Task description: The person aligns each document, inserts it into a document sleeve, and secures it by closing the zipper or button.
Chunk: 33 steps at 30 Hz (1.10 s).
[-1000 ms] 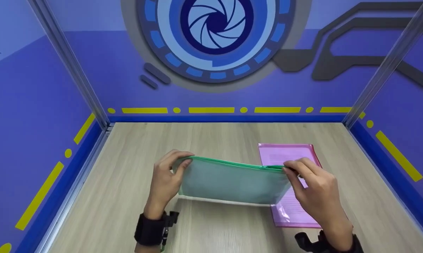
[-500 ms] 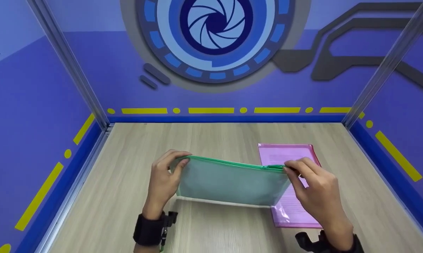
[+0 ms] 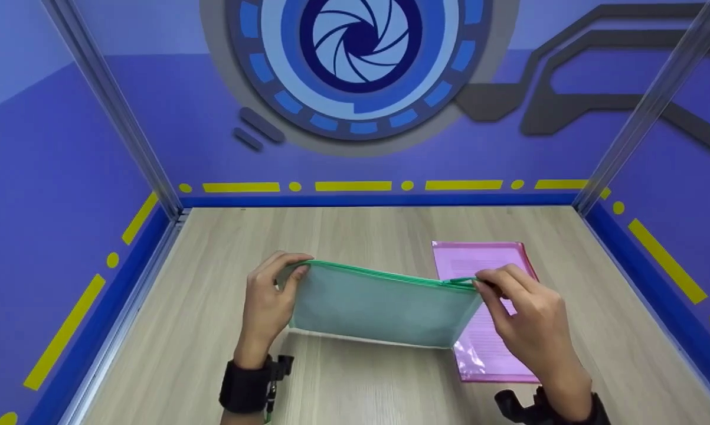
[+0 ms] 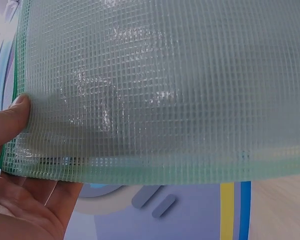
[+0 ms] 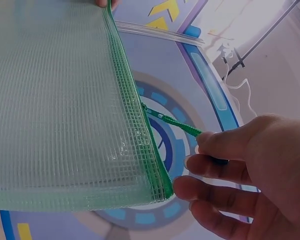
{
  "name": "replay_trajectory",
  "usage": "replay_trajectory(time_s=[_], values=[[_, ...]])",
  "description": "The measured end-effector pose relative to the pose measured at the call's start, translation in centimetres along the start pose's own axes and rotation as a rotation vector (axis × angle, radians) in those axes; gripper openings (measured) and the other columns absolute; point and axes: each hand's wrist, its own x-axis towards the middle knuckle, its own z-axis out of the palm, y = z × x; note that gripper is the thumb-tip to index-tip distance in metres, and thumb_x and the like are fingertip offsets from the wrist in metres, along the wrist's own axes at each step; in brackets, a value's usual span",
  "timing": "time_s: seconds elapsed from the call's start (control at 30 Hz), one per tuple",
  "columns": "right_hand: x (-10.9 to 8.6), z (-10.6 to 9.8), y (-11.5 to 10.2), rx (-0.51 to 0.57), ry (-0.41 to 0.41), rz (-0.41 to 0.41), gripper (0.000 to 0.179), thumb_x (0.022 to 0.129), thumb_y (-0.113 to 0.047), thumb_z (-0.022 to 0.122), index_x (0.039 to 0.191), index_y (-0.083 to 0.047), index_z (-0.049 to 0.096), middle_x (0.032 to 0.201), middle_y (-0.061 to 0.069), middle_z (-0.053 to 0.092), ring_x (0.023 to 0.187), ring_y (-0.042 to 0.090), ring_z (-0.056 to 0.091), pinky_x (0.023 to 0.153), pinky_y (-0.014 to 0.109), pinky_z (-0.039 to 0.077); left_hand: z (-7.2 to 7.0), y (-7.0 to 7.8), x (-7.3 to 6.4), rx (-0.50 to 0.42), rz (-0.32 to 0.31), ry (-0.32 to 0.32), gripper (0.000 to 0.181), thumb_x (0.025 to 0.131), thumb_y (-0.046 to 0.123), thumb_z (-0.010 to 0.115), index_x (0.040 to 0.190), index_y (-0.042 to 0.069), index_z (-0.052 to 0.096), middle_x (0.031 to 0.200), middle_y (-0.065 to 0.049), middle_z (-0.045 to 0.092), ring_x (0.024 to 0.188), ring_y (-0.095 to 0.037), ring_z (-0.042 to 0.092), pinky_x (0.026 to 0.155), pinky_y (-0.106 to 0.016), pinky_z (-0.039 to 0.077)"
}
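Observation:
A translucent green mesh zipper pouch (image 3: 378,310) is held up in front of me, its green zipper edge on top. My left hand (image 3: 269,298) pinches its upper left corner between thumb and fingers. At the other end, my right hand (image 3: 526,313) pinches the green zipper pull (image 5: 172,121) between thumb and index finger. In the right wrist view the pull stretches out from the slider, which sits a short way from the pouch's corner. The remaining right fingers are bent close to that corner. Through the mesh, in the left wrist view, only grey shading and glints show.
A pink zipper pouch (image 3: 484,348) with a printed sheet inside lies on the right of the wooden table (image 3: 242,236), partly covered by my right hand. Blue panels (image 3: 355,165) with yellow markings enclose the table at the back and sides.
My left hand and the mesh pouch have shifted slightly to the left. The right hand stays nearly in place, and the zipper pull now stands a little farther off the zipper edge.

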Motion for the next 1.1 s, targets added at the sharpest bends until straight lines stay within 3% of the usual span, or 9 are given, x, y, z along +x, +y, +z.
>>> replay_trajectory(time_s=[0.27,0.43,0.7,0.97,1.1], values=[[0.09,-0.23,-0.04,-0.015,0.002,0.091,0.026,0.082,0.007,0.086,0.102,-0.005,0.078,0.093,0.001,0.073,0.077,0.014,0.069,0.078,0.011,0.052,0.08,-0.03,0.09,-0.009,0.001,-0.002,0.019,0.099,0.014,0.074,0.117,0.020,0.079,0.107,0.011,0.073,0.102,-0.010,0.071,0.091,-0.043,0.056],[0.06,-0.19,0.00,-0.012,-0.008,0.106,0.023,0.084,0.006,0.085,0.102,-0.005,0.077,0.092,0.001,0.072,0.077,0.014,0.068,0.077,0.010,0.051,-0.31,-0.40,0.01,0.006,-0.007,0.020,0.020,0.099,0.013,0.075,0.116,0.022,0.080,0.107,0.012,0.074,0.101,-0.010,0.071,0.087,-0.044,0.057],[0.06,-0.37,0.04,-0.031,-0.031,0.137,0.021,0.086,0.004,0.085,0.103,-0.005,0.077,0.093,0.001,0.072,0.078,0.012,0.067,0.078,0.008,0.049,-0.61,-0.59,0.02,0.018,-0.019,0.027,0.019,0.099,0.014,0.075,0.115,0.022,0.080,0.108,0.011,0.074,0.101,-0.010,0.071,0.082,-0.034,0.054],[0.00,-0.40,0.43,-0.040,-0.027,0.156,0.019,0.089,0.004,0.082,0.105,-0.005,0.077,0.094,0.002,0.072,0.077,0.014,0.066,0.074,0.011,0.049,-0.47,-0.38,-0.01,0.021,-0.040,0.011,0.018,0.098,0.012,0.075,0.115,0.017,0.080,0.108,0.011,0.074,0.102,-0.009,0.071,0.091,-0.031,0.055],[-0.02,-0.33,0.49,-0.057,0.004,0.165,0.022,0.088,0.006,0.082,0.107,-0.005,0.077,0.093,0.001,0.072,0.075,0.012,0.063,0.069,0.015,0.048,-0.46,-0.43,0.03,0.019,-0.029,0.011,0.019,0.099,0.011,0.075,0.116,0.016,0.080,0.108,0.010,0.074,0.103,-0.010,0.071,0.091,-0.039,0.056]])
